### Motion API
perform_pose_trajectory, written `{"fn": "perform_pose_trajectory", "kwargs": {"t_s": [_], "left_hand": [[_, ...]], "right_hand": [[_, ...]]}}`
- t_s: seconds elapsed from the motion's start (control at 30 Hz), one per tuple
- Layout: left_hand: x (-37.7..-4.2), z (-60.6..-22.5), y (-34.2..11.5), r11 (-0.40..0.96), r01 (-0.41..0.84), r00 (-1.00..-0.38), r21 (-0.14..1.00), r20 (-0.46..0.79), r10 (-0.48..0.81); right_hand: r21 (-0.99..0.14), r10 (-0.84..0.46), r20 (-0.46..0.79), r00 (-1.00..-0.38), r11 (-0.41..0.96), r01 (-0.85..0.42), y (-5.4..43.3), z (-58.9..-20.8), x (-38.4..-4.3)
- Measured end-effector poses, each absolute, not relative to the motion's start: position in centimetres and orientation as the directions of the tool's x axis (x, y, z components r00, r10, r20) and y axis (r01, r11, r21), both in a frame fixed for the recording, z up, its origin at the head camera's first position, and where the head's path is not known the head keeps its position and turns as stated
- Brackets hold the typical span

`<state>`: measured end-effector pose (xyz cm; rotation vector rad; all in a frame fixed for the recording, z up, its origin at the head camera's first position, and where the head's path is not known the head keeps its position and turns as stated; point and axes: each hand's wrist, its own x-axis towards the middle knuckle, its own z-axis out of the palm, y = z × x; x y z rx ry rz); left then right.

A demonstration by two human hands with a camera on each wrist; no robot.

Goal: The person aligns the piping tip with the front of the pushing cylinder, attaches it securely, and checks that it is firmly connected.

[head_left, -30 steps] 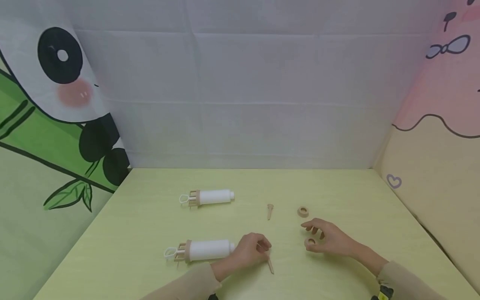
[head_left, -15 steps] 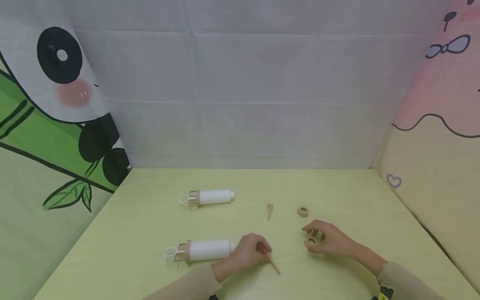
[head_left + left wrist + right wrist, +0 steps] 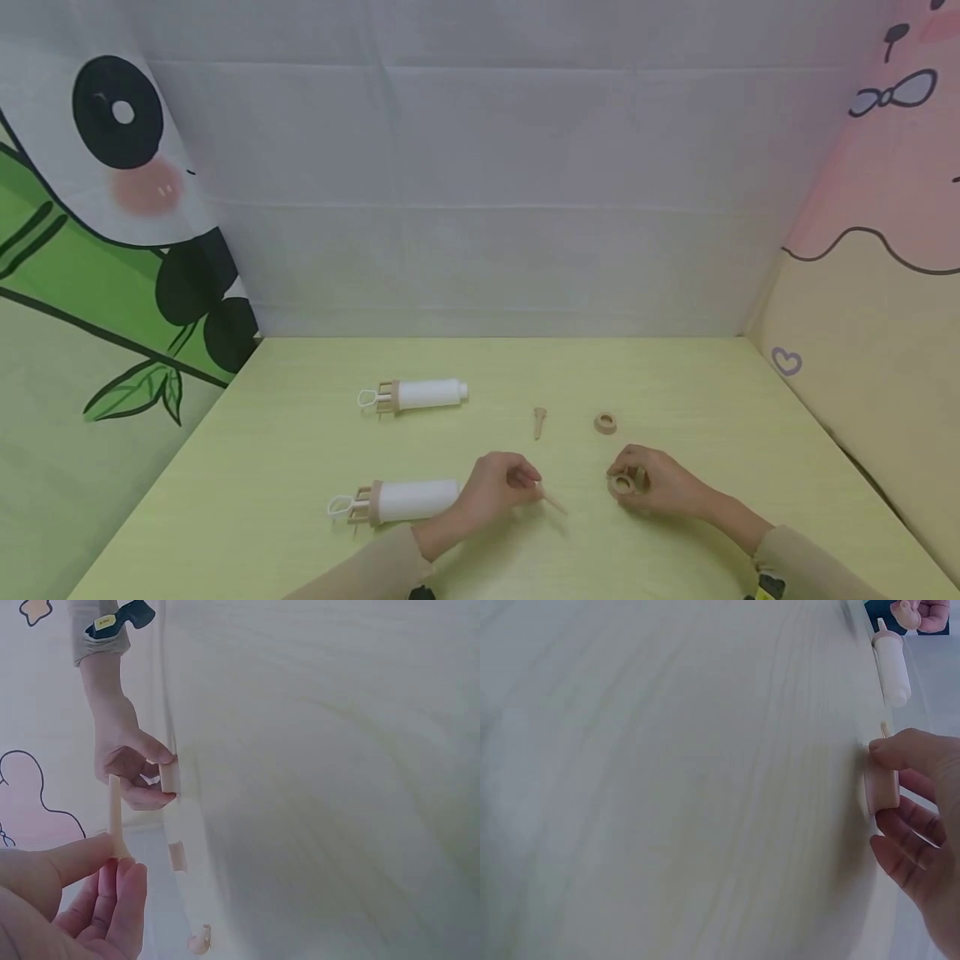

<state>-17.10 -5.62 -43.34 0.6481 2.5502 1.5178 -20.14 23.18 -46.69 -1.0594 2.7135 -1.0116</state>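
My left hand (image 3: 501,487) pinches a slender tan nozzle (image 3: 115,814) by its wider base between thumb and fingers, its thin end pointing away to the right in the head view. To the right, my right hand (image 3: 660,483) grips a tan ring (image 3: 622,485) by its edges, thumb on one side and fingers on the other. In the right wrist view the ring (image 3: 883,787) is close over the table. A white syringe (image 3: 416,500) with a tan collar and a loop handle lies just left of my left hand, which overlaps its tip in the head view.
Farther back on the pale yellow table (image 3: 675,375) lies a second white syringe (image 3: 429,393). A second tan nozzle (image 3: 539,422) and a second tan ring (image 3: 605,423) rest behind the hands. Cloth walls with cartoon prints enclose the table's back and sides.
My left hand has lifted the nozzle and swung its thin end from pointing toward me to pointing right. The right fingers have closed from above the ring onto its far edge.
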Motion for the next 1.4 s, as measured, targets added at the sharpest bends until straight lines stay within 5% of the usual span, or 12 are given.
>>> {"fn": "perform_pose_trajectory", "kwargs": {"t_s": [0.53, 1.4], "left_hand": [[-18.0, -42.0, -6.6, 0.342, 0.257, -0.938, 0.904, 0.148, 0.314], [-19.6, -41.3, -6.6, 0.372, 0.331, -0.943, 0.867, 0.301, 0.139]], "right_hand": [[-0.546, -0.6, 0.201, -0.774, 0.588, -0.597, 22.3, -45.8, -20.9], [-0.512, -0.551, 0.555, -0.623, 0.364, -0.778, 17.4, -41.6, -21.9]]}}
